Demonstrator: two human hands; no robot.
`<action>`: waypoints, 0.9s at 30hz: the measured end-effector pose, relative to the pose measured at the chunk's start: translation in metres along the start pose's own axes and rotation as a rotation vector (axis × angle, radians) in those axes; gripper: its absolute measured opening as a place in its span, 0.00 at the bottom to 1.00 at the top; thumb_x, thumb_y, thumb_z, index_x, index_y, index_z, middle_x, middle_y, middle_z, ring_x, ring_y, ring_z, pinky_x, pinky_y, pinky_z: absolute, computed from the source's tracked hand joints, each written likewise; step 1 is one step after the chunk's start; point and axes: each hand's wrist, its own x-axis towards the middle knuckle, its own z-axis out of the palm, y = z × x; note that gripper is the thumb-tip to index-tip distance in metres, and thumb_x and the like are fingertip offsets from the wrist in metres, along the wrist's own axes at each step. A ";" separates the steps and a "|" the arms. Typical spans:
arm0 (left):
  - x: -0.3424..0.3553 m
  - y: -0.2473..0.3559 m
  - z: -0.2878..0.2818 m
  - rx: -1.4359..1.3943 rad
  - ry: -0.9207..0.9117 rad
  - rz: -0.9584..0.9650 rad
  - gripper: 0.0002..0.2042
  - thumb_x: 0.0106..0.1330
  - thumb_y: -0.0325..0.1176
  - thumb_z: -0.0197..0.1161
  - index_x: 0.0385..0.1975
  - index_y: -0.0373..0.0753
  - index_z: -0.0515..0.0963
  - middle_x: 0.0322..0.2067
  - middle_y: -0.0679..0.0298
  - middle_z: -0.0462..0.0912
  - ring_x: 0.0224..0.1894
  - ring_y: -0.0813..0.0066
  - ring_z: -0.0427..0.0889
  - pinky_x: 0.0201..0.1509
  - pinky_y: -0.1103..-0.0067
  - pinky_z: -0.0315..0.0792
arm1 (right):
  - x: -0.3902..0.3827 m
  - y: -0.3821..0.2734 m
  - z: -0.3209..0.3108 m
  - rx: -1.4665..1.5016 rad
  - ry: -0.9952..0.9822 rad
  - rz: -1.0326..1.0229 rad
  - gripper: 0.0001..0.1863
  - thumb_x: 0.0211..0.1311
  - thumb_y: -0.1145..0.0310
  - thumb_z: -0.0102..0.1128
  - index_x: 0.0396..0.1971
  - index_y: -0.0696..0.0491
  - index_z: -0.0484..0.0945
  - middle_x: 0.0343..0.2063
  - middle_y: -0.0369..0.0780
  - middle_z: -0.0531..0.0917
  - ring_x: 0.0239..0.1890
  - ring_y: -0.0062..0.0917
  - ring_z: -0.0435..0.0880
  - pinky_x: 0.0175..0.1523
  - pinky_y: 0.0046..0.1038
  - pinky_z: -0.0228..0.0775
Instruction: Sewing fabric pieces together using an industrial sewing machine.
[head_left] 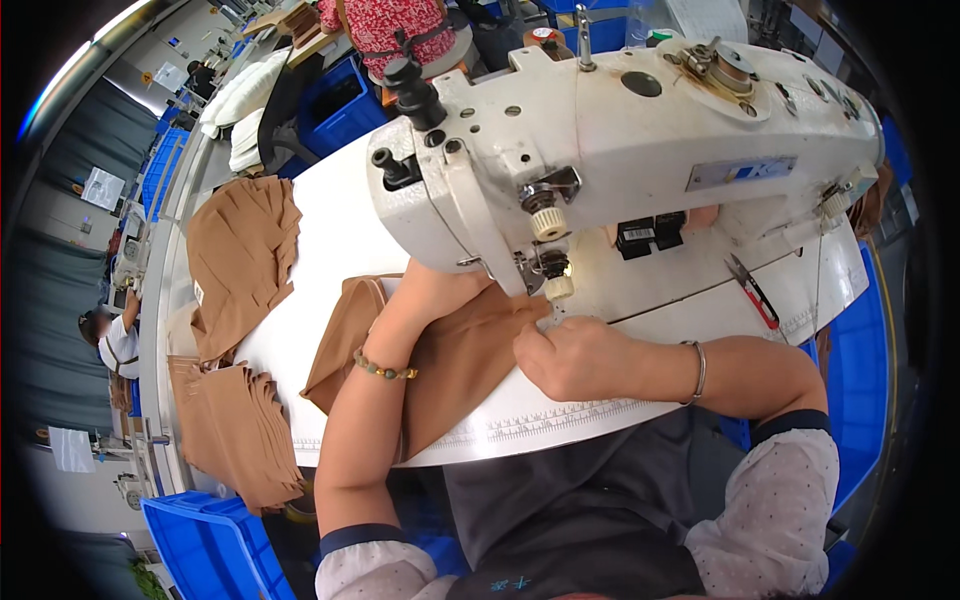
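A white sewing machine [620,130] stands over the white table, and a piece of brown fabric [460,365] lies at its needle area. My left hand [440,290] rests on the fabric beside the machine head, which hides its fingertips. A beaded bracelet circles that wrist. Just right of the needle, my right hand [580,358] is closed, its curled fingers at the fabric's right edge. The fingertips are mostly tucked out of sight. A metal bangle sits on the right wrist. Part of the fabric passes beneath my left forearm and reaches the table's front edge.
Brown fabric pieces [240,250] and a neat stack of brown fabric [235,430] lie at the left. Red-handled thread snips [752,292] rest right of the needle. Blue bins [215,545] stand below the table. Other people sit farther back.
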 end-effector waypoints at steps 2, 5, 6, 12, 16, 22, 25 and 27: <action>0.001 -0.006 0.000 0.080 -0.016 0.040 0.11 0.60 0.28 0.70 0.42 0.36 0.84 0.38 0.55 0.88 0.41 0.60 0.86 0.46 0.69 0.78 | 0.000 0.002 -0.003 -0.051 -0.128 -0.002 0.06 0.50 0.69 0.61 0.25 0.57 0.80 0.32 0.43 0.82 0.18 0.18 0.76 0.22 0.21 0.67; 0.004 -0.004 -0.002 0.075 -0.067 -0.019 0.11 0.60 0.28 0.70 0.43 0.36 0.84 0.38 0.55 0.88 0.42 0.60 0.86 0.47 0.69 0.78 | -0.002 0.003 -0.004 -0.065 -0.126 0.022 0.07 0.50 0.69 0.60 0.27 0.57 0.80 0.32 0.43 0.83 0.19 0.18 0.76 0.23 0.21 0.68; 0.003 -0.004 -0.002 0.074 -0.065 -0.019 0.11 0.60 0.28 0.70 0.43 0.36 0.84 0.38 0.55 0.88 0.42 0.60 0.86 0.47 0.69 0.78 | -0.002 0.003 -0.004 -0.064 -0.127 0.020 0.07 0.50 0.69 0.60 0.27 0.57 0.80 0.32 0.43 0.83 0.19 0.18 0.76 0.23 0.21 0.68; 0.001 -0.007 -0.005 0.091 -0.053 0.011 0.12 0.59 0.29 0.71 0.42 0.35 0.84 0.38 0.53 0.88 0.43 0.57 0.86 0.46 0.69 0.79 | 0.001 0.004 -0.003 -0.055 -0.131 0.021 0.10 0.50 0.69 0.60 0.31 0.59 0.81 0.33 0.44 0.84 0.19 0.18 0.77 0.24 0.21 0.68; -0.008 0.003 -0.006 0.215 0.009 -0.082 0.13 0.58 0.30 0.70 0.43 0.37 0.84 0.39 0.54 0.87 0.45 0.56 0.84 0.56 0.60 0.73 | 0.001 0.003 0.005 -0.035 -0.026 0.025 0.05 0.46 0.72 0.61 0.18 0.57 0.76 0.22 0.42 0.76 0.15 0.20 0.73 0.18 0.23 0.65; -0.073 0.088 0.010 0.583 0.149 -0.026 0.18 0.54 0.33 0.72 0.45 0.38 0.80 0.48 0.60 0.82 0.55 0.61 0.76 0.65 0.54 0.60 | 0.001 0.008 -0.002 -0.019 0.017 0.053 0.05 0.48 0.69 0.61 0.20 0.55 0.77 0.24 0.41 0.78 0.17 0.20 0.76 0.20 0.24 0.66; -0.083 0.087 0.036 0.595 0.205 0.023 0.16 0.52 0.33 0.73 0.41 0.39 0.79 0.47 0.63 0.81 0.56 0.65 0.76 0.66 0.58 0.61 | 0.004 0.010 -0.002 0.035 0.001 0.053 0.05 0.50 0.67 0.60 0.22 0.53 0.79 0.27 0.41 0.80 0.19 0.20 0.77 0.22 0.23 0.67; -0.084 0.071 0.041 0.684 0.281 0.088 0.15 0.52 0.33 0.71 0.39 0.39 0.79 0.45 0.65 0.81 0.54 0.66 0.77 0.65 0.59 0.64 | 0.006 0.013 -0.006 0.008 0.070 0.050 0.06 0.50 0.67 0.60 0.24 0.53 0.80 0.29 0.42 0.82 0.19 0.19 0.78 0.22 0.22 0.67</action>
